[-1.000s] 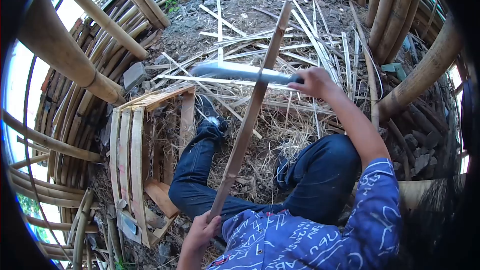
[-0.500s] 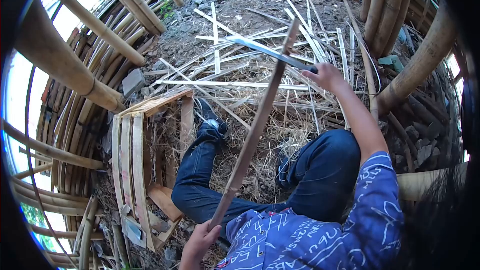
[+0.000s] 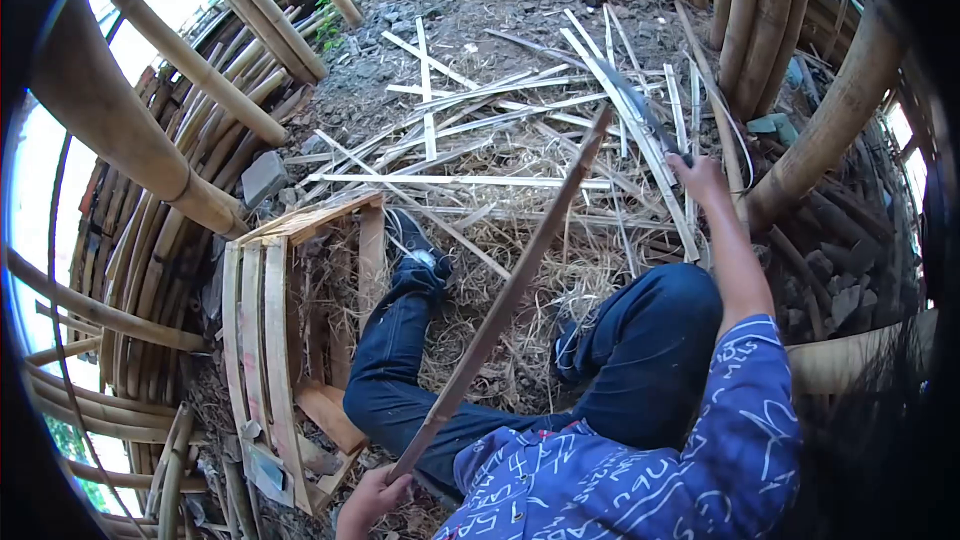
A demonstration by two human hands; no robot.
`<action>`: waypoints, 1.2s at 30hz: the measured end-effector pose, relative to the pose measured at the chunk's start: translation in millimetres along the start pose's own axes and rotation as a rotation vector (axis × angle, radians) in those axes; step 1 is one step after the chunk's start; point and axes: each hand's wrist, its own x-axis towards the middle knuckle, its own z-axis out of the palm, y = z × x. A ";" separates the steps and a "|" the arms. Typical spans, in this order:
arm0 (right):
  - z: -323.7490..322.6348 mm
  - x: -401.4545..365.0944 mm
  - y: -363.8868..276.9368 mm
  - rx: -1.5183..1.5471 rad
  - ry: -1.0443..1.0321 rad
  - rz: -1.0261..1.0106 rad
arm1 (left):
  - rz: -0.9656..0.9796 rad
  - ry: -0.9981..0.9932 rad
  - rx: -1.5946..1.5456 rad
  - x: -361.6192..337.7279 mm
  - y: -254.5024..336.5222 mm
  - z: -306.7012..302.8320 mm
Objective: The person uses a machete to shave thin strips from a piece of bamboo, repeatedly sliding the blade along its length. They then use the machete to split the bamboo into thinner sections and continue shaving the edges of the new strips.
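My left hand (image 3: 372,502) is closed around the lower end of a long brown bamboo strip (image 3: 500,312), which slants up and to the right across my lap. At its far end the strip narrows to a rough tip. Out to the right, my right hand (image 3: 700,180) grips the dark handle of a long-bladed knife (image 3: 645,112). The blade points up and to the left, apart from the bamboo strip. Beneath the knife lie several pale split bamboo strips (image 3: 625,90) on the ground.
A slatted wooden crate (image 3: 262,330) stands left of my leg. Thin shavings (image 3: 500,350) cover the ground between my shoes. Thick bamboo poles (image 3: 130,130) rise on the left, with more poles (image 3: 765,30) on the right. A grey block (image 3: 264,178) lies behind the crate.
The knife has swung away from the bamboo strip, to the right, and its blade has turned more upright. The strip's far end has dropped lower, and my left hand has shifted slightly down and left.
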 end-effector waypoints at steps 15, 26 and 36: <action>-14.8 -32.0 -70.1 -0.014 -0.128 -0.332 | 0.336 0.372 0.088 72.2 68.9 -0.9; -5.0 -18.9 -59.4 0.074 0.069 -0.185 | 0.019 -0.097 -0.565 94.0 110.0 42.7; -5.5 -10.4 -35.7 0.589 -0.275 0.082 | -0.057 -0.492 -0.868 133.0 62.8 66.1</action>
